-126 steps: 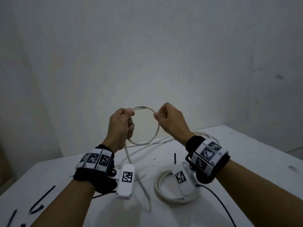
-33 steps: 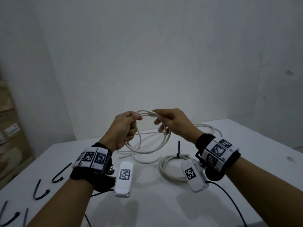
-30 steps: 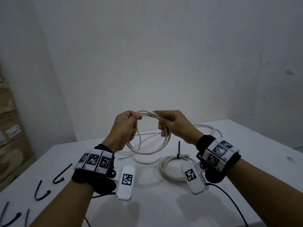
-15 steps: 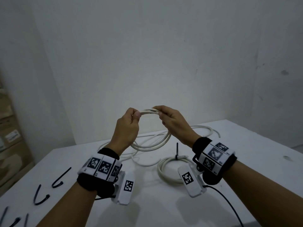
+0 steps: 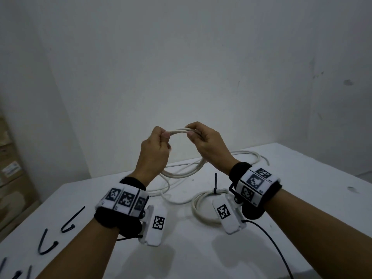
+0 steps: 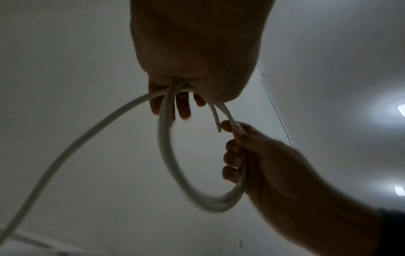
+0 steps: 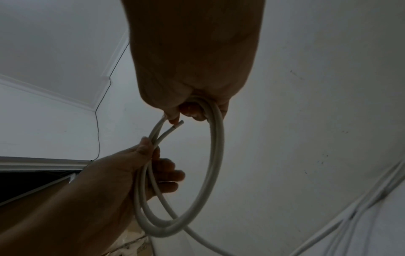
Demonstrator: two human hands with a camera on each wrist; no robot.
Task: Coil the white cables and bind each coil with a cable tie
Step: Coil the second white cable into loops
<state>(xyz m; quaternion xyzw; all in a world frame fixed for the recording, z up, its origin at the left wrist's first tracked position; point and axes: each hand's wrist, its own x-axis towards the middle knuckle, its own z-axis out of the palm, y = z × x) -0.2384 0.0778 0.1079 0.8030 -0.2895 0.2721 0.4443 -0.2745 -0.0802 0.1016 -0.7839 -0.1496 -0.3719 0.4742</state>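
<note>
Both hands hold a white cable coil (image 5: 180, 131) up above the white table (image 5: 302, 178). My left hand (image 5: 156, 147) grips the coil's left side, thumb on top. My right hand (image 5: 205, 140) pinches its right side. In the left wrist view the coil (image 6: 166, 155) hangs as a ring of a few turns, with a free tail running down left and a cut end beside my right hand's fingertips (image 6: 225, 124). The right wrist view shows the same ring (image 7: 215, 155) between both hands. A bound coil (image 5: 201, 206) with an upright black cable tie (image 5: 215, 183) lies on the table.
More loose white cable (image 5: 249, 156) lies at the table's back. Several black cable ties (image 5: 70, 220) lie at the front left. A black cord (image 5: 269, 244) runs from my right wrist unit. Cardboard boxes (image 5: 10, 174) stand at the left wall.
Both hands have lifted the coil slightly and drawn closer at its top; the ring has gained turns since the earliest frame, and less loose cable trails on the table.
</note>
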